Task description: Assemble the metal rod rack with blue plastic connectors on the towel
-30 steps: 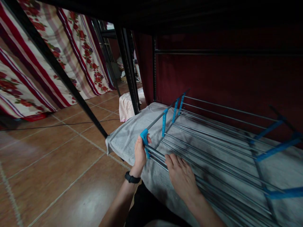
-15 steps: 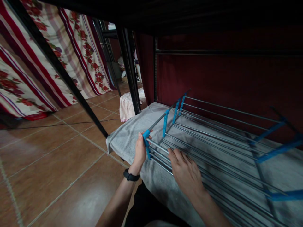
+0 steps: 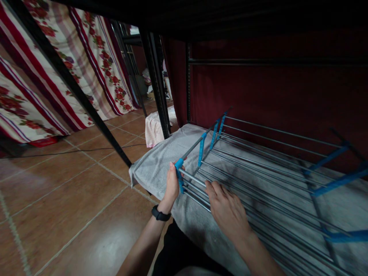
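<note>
A rack of grey metal rods (image 3: 258,167) joined by blue plastic connectors (image 3: 201,149) lies across a grey cloth (image 3: 163,161). My left hand (image 3: 172,182), with a black band on its wrist, is closed around the blue corner connector (image 3: 178,164) at the rack's near left end. Its fingertips show behind the connector. My right hand (image 3: 225,203) rests over the near rods, its fingers curled on the top rod (image 3: 194,176) just right of the connector. The underside of that grip is hidden.
A slanting black metal post (image 3: 86,103) and an upright post (image 3: 156,84) frame the left side. Dark red cloth (image 3: 273,92) hangs behind the rack. A floral striped curtain (image 3: 94,65) hangs beyond the tiled floor (image 3: 71,199), where a thin cable (image 3: 66,151) lies.
My left hand and the corner connector it holds have shifted very slightly to the right. My right hand stays on the rod in nearly the same place.
</note>
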A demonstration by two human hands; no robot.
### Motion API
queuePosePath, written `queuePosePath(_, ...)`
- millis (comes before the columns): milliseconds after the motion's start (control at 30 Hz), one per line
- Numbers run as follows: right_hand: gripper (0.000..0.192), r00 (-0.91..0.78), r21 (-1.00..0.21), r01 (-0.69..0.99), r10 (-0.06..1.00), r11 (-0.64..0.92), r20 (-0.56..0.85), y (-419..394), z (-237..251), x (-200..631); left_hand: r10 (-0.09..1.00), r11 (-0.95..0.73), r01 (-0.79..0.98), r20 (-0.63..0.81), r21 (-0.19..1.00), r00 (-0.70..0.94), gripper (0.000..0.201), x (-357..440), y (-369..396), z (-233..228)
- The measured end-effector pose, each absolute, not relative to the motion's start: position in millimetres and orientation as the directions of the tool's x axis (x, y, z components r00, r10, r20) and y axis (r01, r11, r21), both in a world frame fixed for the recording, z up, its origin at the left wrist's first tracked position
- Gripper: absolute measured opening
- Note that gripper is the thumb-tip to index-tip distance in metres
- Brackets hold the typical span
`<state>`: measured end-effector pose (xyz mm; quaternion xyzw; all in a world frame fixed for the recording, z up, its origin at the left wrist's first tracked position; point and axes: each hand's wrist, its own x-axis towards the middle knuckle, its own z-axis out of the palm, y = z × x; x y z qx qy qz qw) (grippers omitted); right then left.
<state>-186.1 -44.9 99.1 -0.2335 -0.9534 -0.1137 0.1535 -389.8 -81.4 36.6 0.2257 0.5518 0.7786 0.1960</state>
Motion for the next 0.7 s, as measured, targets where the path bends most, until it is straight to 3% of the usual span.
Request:
queuePosePath(300,0.033,-0.837,-0.003,0.5,0.484,0.866,0.255,-40.9,98.3,-189.2,0.546,-0.277,-0.055,0.109,0.959,-0.831,0.078,-387.3,-80.6,37.4)
queuePosePath(700,0.036,-0.834,-0.015,0.504,0.492,0.863,0.251,-46.6,98.3,-190.1,0.537,-0.284,0.008,0.165,0.959,-0.828,0.078,-392.9,-79.0,37.9)
